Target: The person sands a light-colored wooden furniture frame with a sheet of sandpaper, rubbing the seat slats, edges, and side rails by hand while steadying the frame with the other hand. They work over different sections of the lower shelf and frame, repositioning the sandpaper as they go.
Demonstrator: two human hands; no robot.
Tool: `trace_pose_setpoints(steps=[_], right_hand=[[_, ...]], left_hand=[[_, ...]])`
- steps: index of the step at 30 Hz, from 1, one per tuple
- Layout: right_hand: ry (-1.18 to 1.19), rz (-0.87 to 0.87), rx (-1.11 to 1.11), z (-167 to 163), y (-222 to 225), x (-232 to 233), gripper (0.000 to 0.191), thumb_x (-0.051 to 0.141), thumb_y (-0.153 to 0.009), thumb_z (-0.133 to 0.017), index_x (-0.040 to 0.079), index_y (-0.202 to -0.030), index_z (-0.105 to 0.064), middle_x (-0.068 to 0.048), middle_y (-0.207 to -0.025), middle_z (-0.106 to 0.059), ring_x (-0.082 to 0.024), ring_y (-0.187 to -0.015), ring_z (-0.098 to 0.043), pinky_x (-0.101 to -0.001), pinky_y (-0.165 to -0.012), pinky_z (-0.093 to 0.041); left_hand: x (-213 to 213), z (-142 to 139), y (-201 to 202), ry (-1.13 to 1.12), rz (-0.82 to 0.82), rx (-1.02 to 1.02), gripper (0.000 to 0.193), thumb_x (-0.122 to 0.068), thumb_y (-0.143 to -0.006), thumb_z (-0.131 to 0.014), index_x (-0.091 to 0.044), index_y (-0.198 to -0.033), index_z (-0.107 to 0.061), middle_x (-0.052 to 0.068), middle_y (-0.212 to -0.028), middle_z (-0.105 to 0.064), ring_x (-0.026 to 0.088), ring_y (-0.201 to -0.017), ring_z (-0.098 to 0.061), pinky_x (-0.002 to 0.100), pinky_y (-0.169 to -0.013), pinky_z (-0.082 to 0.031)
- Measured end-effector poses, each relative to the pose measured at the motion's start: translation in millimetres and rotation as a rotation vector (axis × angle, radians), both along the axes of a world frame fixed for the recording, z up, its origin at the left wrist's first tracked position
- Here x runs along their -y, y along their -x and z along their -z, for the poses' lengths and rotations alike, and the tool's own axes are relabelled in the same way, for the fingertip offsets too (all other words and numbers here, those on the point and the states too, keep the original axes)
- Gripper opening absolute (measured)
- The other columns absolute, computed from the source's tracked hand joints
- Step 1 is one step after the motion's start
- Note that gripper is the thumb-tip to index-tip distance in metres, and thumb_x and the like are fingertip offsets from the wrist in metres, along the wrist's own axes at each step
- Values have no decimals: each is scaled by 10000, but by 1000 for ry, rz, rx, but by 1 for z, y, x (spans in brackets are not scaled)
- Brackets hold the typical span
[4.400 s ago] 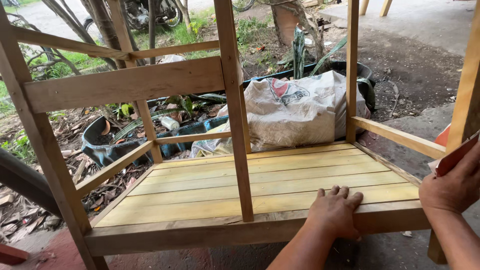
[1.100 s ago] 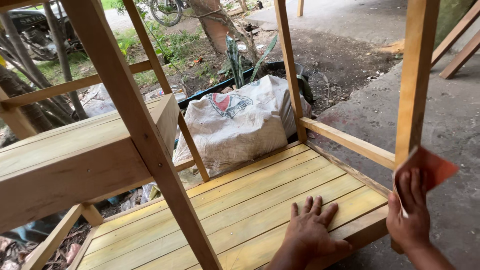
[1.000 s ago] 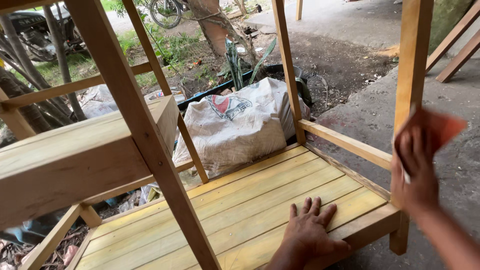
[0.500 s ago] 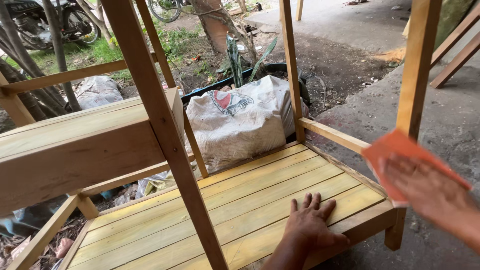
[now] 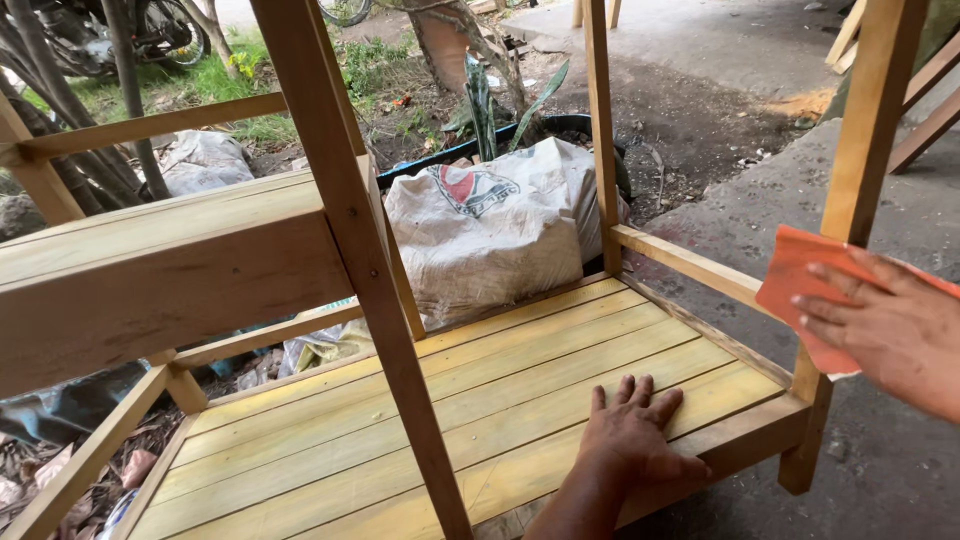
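Observation:
My left hand (image 5: 632, 432) lies flat, fingers spread, on the yellow slatted lower shelf (image 5: 430, 400) of a bare wooden rack, near its front edge. My right hand (image 5: 885, 325) holds an orange sheet of sandpaper (image 5: 795, 275) against the rack's front right upright post (image 5: 860, 150). A slanted front post (image 5: 360, 260) crosses the middle of the view, and the upper shelf (image 5: 150, 260) juts out at the left.
A filled white sack (image 5: 490, 230) leans behind the rack, in front of a dark planter with a green plant (image 5: 480, 95). Concrete floor (image 5: 900, 460) lies at the right, with more wooden frames at the top right. Dry leaves and debris (image 5: 40, 470) sit lower left.
My right hand with the sandpaper has dropped along the right post and drawn nearer the camera. My left hand stays flat on the lower shelf. The view has shifted slightly.

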State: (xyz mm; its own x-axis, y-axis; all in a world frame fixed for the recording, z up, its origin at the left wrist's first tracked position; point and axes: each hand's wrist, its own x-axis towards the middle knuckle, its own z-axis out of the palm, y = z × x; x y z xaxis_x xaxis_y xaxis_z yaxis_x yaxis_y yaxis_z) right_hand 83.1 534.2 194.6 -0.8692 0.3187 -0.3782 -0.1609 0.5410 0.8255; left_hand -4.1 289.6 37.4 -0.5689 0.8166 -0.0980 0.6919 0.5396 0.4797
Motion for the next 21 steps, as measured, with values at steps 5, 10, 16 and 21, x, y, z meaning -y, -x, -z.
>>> trace_pose_setpoints(steps=[5,10,16,21], right_hand=[[70,-29,-15,34,11,18,505,189,-1022,-467,199,-1522,-404,17,-1698,-206,-247,-1622,-3,-527,-1337,74],[75,-86,67,54,2,17,468,201,-1044,-443,112,-1503,-456,-80,-1666,-281,-273,-1588,-51,-515,-1278,45],[159,-158,-14,45,-8,6,484,194,-975,-494,162,-1458,-491,-14,-1627,-297,-262,-1581,-57,-538,-1306,53],[174,-123,85,48,2,16,418,205,-1022,-511,141,-1435,-523,-40,-1648,-270,-294,-1577,-47,-538,-1280,33]], left_hand=[[1,-5,-1,11,4,6,1175,-776,-648,-676,-276,-1635,-280,152,-1719,-146,354,-1595,-51,622,-1220,-33],[5,-10,-3,5,9,11,1175,-766,-637,-685,-278,-1634,-298,154,-1721,-158,360,-1595,-62,616,-1228,-34],[4,-18,-3,17,-11,15,1159,-742,-658,-691,-264,-1632,-284,148,-1720,-126,339,-1594,-30,607,-1227,-13],[10,-21,-11,14,-27,65,1132,-709,-643,-697,-275,-1622,-328,138,-1729,-138,327,-1601,-50,604,-1234,-13]])
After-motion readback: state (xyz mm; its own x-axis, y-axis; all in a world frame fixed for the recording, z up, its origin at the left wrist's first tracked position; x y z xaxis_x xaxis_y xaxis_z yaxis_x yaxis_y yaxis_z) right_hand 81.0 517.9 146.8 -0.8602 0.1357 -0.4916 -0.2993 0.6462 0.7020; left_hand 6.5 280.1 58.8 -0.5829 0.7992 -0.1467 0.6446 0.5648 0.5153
